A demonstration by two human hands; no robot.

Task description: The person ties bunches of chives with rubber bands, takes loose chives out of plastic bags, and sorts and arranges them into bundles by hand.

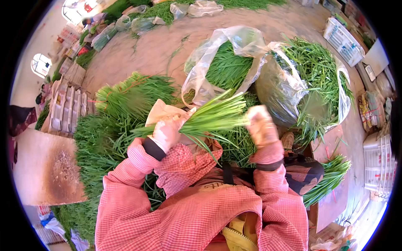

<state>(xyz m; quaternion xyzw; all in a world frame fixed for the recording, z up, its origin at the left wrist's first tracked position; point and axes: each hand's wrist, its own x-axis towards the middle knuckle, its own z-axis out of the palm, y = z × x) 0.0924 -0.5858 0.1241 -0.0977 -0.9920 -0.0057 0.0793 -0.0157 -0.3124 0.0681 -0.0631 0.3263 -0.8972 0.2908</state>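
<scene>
My left hand [166, 133] is closed round a bunch of garlic chives [217, 113], long thin green stalks with paler ends pointing right. The leafy ends trail out to the left and below my wrist. Right at the pale ends is my right hand [260, 121], its fingers smeared by motion, so whether it grips any stalks is unclear. Behind the bunch lie more loose chives [238, 144]. Just beyond my left hand sits a tan piece of cloth or paper [161, 112]. A tied bundle of chives [134, 92] rests farther back on the left.
Two clear plastic bags [197, 79] full of greens stand in front, on the brown floor [146, 46]. A big heap of chives [100, 159] lies left, beside a stained board [54, 167]. Another bundle [331, 178] lies right. White crates [343, 42] stand along the right side.
</scene>
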